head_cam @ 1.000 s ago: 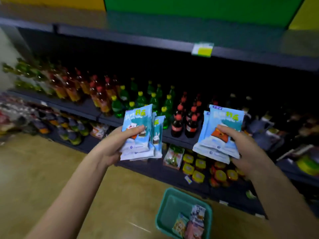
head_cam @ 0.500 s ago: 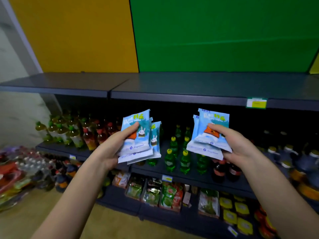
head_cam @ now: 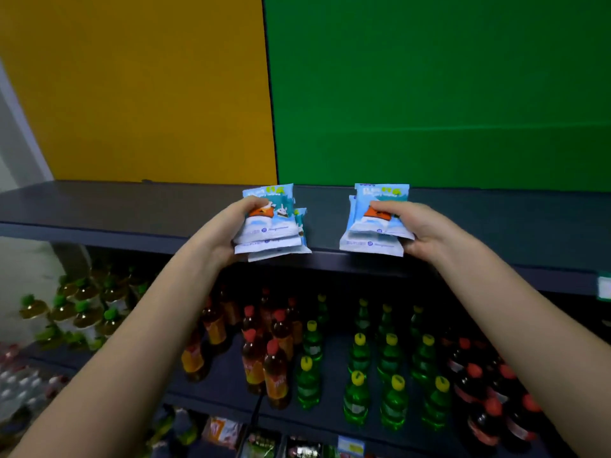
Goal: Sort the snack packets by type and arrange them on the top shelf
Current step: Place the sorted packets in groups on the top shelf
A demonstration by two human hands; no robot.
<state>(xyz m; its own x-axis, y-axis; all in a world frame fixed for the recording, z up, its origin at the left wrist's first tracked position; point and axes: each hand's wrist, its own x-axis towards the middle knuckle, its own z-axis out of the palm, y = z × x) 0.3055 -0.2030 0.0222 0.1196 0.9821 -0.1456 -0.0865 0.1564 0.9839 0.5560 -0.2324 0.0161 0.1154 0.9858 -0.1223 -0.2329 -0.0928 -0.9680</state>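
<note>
Both of your hands have risen from in front of the bottle rows to the front edge of the top shelf (head_cam: pixel 132 209), each carrying its packets along. Your left hand (head_cam: pixel 228 226) pinches a fanned stack of blue snack packets (head_cam: pixel 274 226), thumb on the front and fingers behind, while your right hand (head_cam: pixel 423 226) grips a second blue stack (head_cam: pixel 373 223) the same way, the two stacks held apart over the shelf lip. Below them stand green bottles (head_cam: pixel 358 358) and amber bottles (head_cam: pixel 274 368) on the lower shelf.
</note>
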